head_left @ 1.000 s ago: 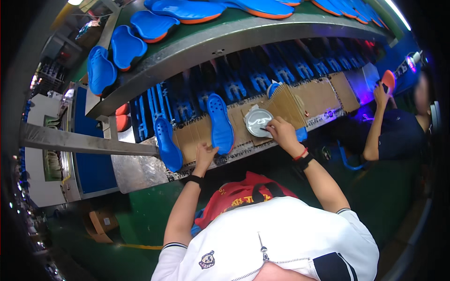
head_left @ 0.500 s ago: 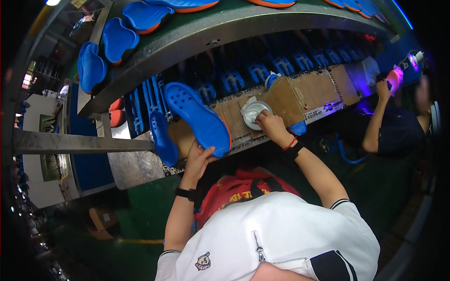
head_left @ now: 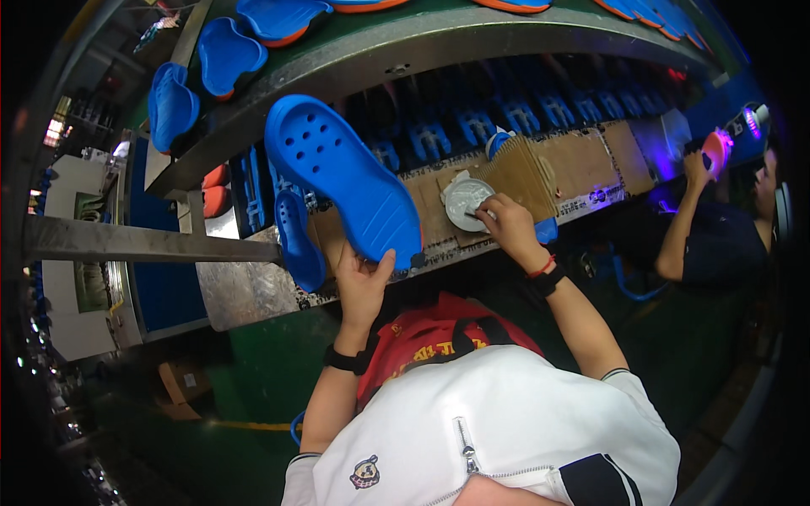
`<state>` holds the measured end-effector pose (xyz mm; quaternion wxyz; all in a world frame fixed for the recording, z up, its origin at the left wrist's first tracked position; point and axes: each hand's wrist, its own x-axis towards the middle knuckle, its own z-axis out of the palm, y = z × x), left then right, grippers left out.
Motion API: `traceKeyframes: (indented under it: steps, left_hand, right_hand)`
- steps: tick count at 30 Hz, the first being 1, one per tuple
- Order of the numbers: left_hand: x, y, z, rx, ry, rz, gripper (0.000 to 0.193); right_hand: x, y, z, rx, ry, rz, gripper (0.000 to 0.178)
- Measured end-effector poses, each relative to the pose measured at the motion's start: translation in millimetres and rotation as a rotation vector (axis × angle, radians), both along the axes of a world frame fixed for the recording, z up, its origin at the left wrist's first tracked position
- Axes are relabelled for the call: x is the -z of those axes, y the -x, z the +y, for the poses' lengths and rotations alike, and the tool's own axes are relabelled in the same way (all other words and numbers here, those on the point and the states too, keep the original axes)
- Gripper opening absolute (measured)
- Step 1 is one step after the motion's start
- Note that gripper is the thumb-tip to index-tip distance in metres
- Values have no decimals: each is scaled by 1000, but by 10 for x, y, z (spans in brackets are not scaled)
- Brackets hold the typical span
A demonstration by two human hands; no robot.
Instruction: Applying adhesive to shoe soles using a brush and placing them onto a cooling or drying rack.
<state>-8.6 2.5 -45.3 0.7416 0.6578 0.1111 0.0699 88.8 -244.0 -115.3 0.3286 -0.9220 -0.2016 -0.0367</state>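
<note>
My left hand (head_left: pixel 361 282) grips the lower end of a blue shoe sole (head_left: pixel 353 181), thumb on top and fingers beneath. The sole is tilted upright, with a cluster of round holes at its far end and fine curved lines near my thumb. My right hand (head_left: pixel 516 234) is pinched closed over the rim of a round white cup (head_left: pixel 461 202) with pale stuff inside. A thin dark tip shows at my fingers, too small to name. Close to the left of the held sole leans another blue sole (head_left: pixel 299 246).
The cup stands on a cardboard-covered bench (head_left: pixel 586 164), beside a folded cardboard piece (head_left: pixel 516 175). Blue and orange soles (head_left: pixel 229 57) line a metal-edged shelf above. A metal bar (head_left: pixel 152 240) juts in from the left. Another person (head_left: pixel 717 223) holds a pink-lit sole at right.
The sole in my left hand has come up, its holed end now larger and nearer. My right hand has shifted slightly right at the cup, still pinched.
</note>
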Motion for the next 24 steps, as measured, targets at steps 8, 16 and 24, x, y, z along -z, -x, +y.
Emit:
traceKeyframes:
  steps: [8,16,24]
  left_hand:
    - [-216,-108,-180,-94,-157,-64,34]
    - [-330,-83,-241,-119,-310,-86,31]
    - [-330,-51,-207,-131,-364,-77,30]
  right_hand:
    - [-997,376,155,-104,-446,31,10]
    - [-1083,418,364,-211,-370,-226,13]
    - [-1092,416,411,-268,-372,-213,13]
